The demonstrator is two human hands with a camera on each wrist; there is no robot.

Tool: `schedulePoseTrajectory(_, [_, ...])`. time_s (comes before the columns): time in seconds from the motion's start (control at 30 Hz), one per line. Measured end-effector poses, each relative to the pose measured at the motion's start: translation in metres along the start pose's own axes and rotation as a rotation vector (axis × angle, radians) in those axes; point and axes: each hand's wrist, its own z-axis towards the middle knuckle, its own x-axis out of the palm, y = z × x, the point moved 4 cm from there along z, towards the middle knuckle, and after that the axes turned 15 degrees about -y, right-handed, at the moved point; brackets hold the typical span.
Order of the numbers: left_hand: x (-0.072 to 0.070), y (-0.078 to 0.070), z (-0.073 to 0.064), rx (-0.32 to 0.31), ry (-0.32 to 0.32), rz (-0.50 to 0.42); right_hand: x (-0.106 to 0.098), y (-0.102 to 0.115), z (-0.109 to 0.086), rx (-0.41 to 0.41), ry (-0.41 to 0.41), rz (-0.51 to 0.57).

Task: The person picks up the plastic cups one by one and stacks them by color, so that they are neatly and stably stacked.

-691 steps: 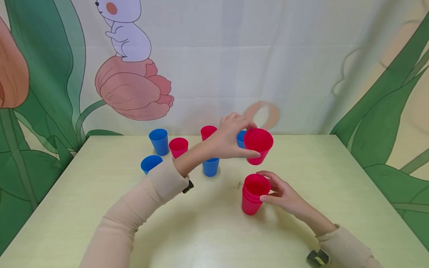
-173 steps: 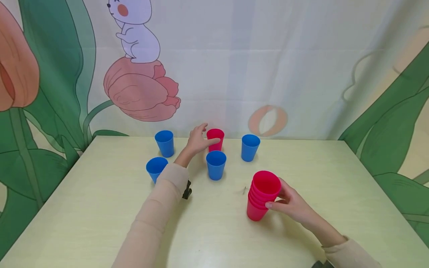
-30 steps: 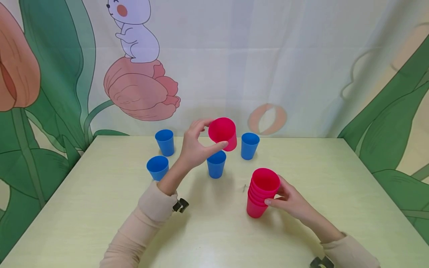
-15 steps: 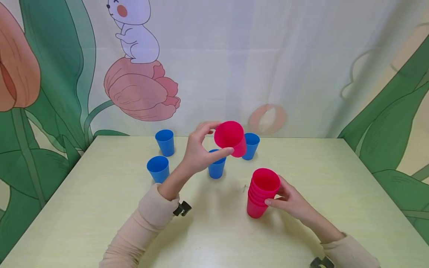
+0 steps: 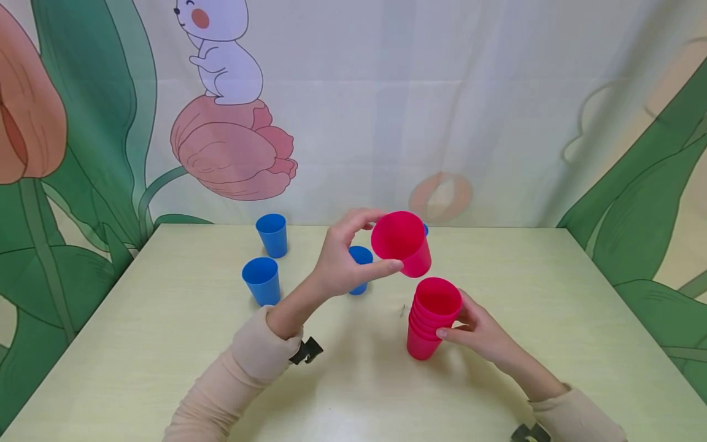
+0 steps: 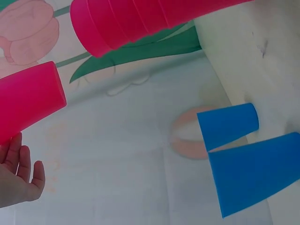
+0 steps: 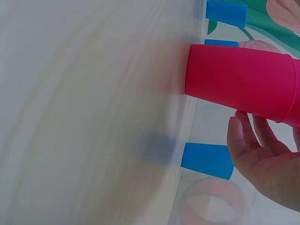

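Observation:
In the head view my left hand [image 5: 345, 261] grips a single red plastic cup [image 5: 411, 245] between thumb and fingers, tilted and raised above the table. Just below and to its right stands a stack of nested red cups [image 5: 424, 337], upright on the table. My right hand [image 5: 483, 328] holds this stack from the right side, thumb in front and fingers behind. In the left wrist view the lifted red cup [image 6: 33, 98] is apart from the stack [image 6: 136, 21]. The right wrist view shows the lowest cup of the stack [image 7: 239, 79] above my fingers.
Two blue cups stand at the left, a rear one [image 5: 272, 236] and a nearer one [image 5: 262, 282]. Another blue cup [image 5: 360, 255] is partly behind my left hand. The lifted red cup almost hides a fourth blue one [image 5: 426, 229]. A printed curtain [image 5: 342, 123] hangs behind the table [image 5: 138, 344].
Over the last second my left hand has carried the red cup rightward and toward me, closer to the stack. Earlier that cup stood at the back. My right hand has stayed on the stack.

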Motion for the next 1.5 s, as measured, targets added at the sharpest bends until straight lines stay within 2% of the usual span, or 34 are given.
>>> schedulePoseTrajectory(0.2, [0.007, -0.009, -0.003, 0.072, 0.045, -0.046, 0.001, -0.002, -0.001, -0.009, 0.000, -0.011])
schedulePoseTrajectory(0.47, [0.019, -0.012, -0.010, 0.087, 0.121, -0.123, 0.001, -0.006, -0.002, -0.001, -0.002, -0.014])
schedulePoseTrajectory(0.67, [0.026, -0.012, -0.016, 0.043, 0.171, -0.095, 0.002, -0.008, -0.002, -0.017, 0.002, -0.007])
schedulePoseTrajectory(0.93, [0.034, -0.008, -0.019, -0.010, 0.228, -0.029, 0.000, -0.007, -0.001, -0.032, 0.015, -0.002])
schedulePoseTrajectory(1.3, [0.046, 0.001, -0.022, -0.110, 0.336, 0.065, -0.001, -0.005, 0.002, -0.031, 0.025, -0.001])
schedulePoseTrajectory(1.5, [0.052, 0.008, -0.025, -0.150, 0.366, 0.105, -0.001, -0.006, 0.002, -0.023, 0.026, 0.016])
